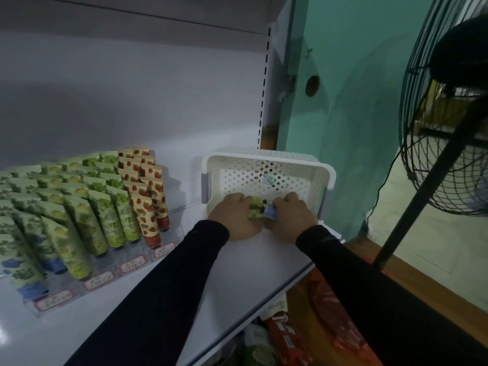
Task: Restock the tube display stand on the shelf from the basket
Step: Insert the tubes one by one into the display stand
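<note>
Tubes (260,210) bunched at the basket's (328,175) near wall, my left hand (233,216) and right hand (289,215) curled round them; lifting several together, one could slip before the stand (163,250).

**Around the shelving**

A black fan (446,143) on a slanted pole stands at the right edge, its wire cage facing a teal wall (351,107). A round hole (312,85) shows in that wall, near a slotted upright (264,83) of the shelving. A dark cord (380,191) hangs down the wall. Below the shelf's front edge lie red packets (284,336) and a green one (254,352).
</note>
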Demonstrator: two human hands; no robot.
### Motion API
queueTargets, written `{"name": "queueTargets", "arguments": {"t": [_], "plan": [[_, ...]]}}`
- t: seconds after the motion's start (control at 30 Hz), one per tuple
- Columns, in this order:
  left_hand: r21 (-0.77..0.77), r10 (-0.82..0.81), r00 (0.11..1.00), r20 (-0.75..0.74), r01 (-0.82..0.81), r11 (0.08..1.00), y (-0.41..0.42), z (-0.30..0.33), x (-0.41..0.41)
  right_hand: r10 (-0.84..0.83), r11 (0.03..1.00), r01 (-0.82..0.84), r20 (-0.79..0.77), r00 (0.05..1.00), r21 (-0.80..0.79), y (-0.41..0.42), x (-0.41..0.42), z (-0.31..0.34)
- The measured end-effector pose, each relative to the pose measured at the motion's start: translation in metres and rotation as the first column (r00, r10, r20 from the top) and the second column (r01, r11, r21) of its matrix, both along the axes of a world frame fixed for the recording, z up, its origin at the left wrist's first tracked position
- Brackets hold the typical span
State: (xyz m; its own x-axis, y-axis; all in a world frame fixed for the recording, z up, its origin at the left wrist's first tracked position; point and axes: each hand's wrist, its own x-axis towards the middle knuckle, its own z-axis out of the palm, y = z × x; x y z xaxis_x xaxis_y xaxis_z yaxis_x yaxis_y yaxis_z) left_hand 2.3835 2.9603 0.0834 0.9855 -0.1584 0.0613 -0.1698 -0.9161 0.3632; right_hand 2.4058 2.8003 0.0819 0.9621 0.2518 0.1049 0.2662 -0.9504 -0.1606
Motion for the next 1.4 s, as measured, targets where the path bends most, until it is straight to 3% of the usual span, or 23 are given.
{"name": "queueTargets", "arguments": {"t": [0.2, 0.63, 0.83, 1.13, 1.23, 1.4], "plan": [[0.155, 0.026, 1.000, 0.008, -0.027, 0.988, -0.003, 0.005, 0.010, 0.024, 0.997, -0.018, -0.084, 0.996, 0.071, -0.004, 0.003, 0.002], [0.036, 0.024, 0.999, 0.041, -0.026, 0.999, -0.004, 0.012, -0.006, 0.067, 0.959, -0.005, -0.210, 0.975, 0.284, -0.006, -0.006, 0.002], [0.170, 0.027, 0.994, 0.107, -0.045, 0.984, -0.002, 0.011, -0.018, 0.175, 0.941, -0.111, -0.179, 0.968, 0.319, -0.011, -0.017, 0.004], [0.406, 0.025, 0.993, 0.112, -0.068, 0.911, -0.001, 0.022, -0.040, 0.194, 0.920, -0.142, -0.110, 0.975, 0.365, -0.019, -0.026, 0.004], [0.485, 0.066, 0.996, 0.066, -0.090, 0.870, -0.003, 0.024, -0.048, 0.232, 0.896, -0.179, -0.083, 0.969, 0.407, -0.017, -0.030, 0.003], [0.487, 0.147, 0.988, -0.045, -0.107, 0.867, -0.003, 0.024, -0.065, 0.266, 0.886, -0.218, -0.064, 0.962, 0.408, -0.014, -0.041, 0.002]]}}
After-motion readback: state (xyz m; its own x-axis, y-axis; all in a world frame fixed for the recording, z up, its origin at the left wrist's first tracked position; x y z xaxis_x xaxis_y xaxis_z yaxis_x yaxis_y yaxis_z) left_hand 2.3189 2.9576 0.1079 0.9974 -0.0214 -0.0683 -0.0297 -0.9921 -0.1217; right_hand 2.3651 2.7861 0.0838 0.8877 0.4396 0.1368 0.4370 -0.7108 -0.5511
